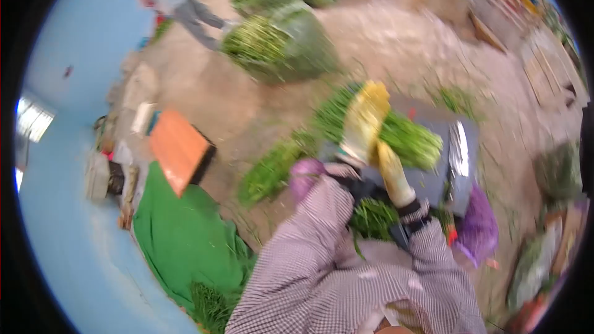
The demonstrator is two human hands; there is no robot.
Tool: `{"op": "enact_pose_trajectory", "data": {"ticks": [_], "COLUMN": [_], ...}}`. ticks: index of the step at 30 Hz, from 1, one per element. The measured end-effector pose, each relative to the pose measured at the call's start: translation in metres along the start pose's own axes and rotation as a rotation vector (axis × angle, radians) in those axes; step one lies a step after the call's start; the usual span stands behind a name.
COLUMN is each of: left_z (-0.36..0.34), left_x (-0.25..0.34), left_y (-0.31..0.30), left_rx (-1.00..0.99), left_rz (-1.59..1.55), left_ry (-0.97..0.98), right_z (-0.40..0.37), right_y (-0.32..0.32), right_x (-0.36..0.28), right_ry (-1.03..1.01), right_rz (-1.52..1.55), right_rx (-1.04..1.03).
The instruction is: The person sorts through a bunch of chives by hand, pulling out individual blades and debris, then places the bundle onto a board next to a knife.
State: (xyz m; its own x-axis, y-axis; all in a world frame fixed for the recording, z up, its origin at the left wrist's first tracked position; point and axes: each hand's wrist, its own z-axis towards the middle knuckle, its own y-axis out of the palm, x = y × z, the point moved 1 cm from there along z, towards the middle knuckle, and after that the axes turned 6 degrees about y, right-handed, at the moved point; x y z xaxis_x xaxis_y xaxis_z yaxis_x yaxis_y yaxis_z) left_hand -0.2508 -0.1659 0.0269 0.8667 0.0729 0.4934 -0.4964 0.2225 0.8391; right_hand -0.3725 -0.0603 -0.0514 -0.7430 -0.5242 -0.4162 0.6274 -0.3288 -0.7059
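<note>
A bunch of long leafy greens (411, 142) lies across a dark grey board (467, 167), pale stalk ends to the right. My left hand (365, 117), in a yellow and white glove, reaches over the bunch with its fingers closed about it. In a similar glove, my right hand (391, 170) is at the near edge of the same bunch, its fingers together against the stems. Motion blur hides the exact fingertips. A shiny silver strip (458, 151) runs along the right part of the board. More loose greens (374, 218) sit between my forearms.
Another pile of greens (269, 173) lies on the floor to the left. Beyond it are an orange box (179, 151) and a green cloth (185, 235). Large bagged greens (284, 46) stand ahead, beside a person (176, 0). A purple mesh bag (479, 229) is at right.
</note>
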Motion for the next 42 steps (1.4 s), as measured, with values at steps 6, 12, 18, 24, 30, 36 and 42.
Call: {"op": "enact_pose_trajectory", "data": {"ticks": [6,12,18,24,30,36,42], "left_z": [-0.011,-0.003,-0.021,-0.037,-0.055,-0.097,-0.233], "left_x": [0.018,0.027,0.048,0.067,0.094,0.183,0.264], "left_y": [0.017,0.051,0.063,0.072,0.072,-0.020,-0.256], "left_rx": [-0.013,-0.056,0.003,-0.025,0.085,0.077,0.785], "left_rz": [-0.205,-0.235,-0.207,-0.156,-0.540,-0.187,0.221], "left_ry": [-0.037,0.004,0.036,0.145,0.117,0.200,0.513], "right_z": [0.054,0.077,0.068,0.059,0.042,0.084,0.099], "right_y": [-0.007,-0.044,-0.047,-0.058,-0.023,-0.049,-0.026], "right_x": [-0.060,-0.098,-0.113,-0.132,-0.104,-0.147,-0.078], "right_ry": [0.691,0.623,0.581,0.510,-0.089,0.481,0.647], "right_rz": [2.037,2.075,1.807,1.823,0.618,1.172,0.974], "right_rx": [-0.127,-0.392,-0.457,-0.547,-0.290,-0.632,-0.496]}}
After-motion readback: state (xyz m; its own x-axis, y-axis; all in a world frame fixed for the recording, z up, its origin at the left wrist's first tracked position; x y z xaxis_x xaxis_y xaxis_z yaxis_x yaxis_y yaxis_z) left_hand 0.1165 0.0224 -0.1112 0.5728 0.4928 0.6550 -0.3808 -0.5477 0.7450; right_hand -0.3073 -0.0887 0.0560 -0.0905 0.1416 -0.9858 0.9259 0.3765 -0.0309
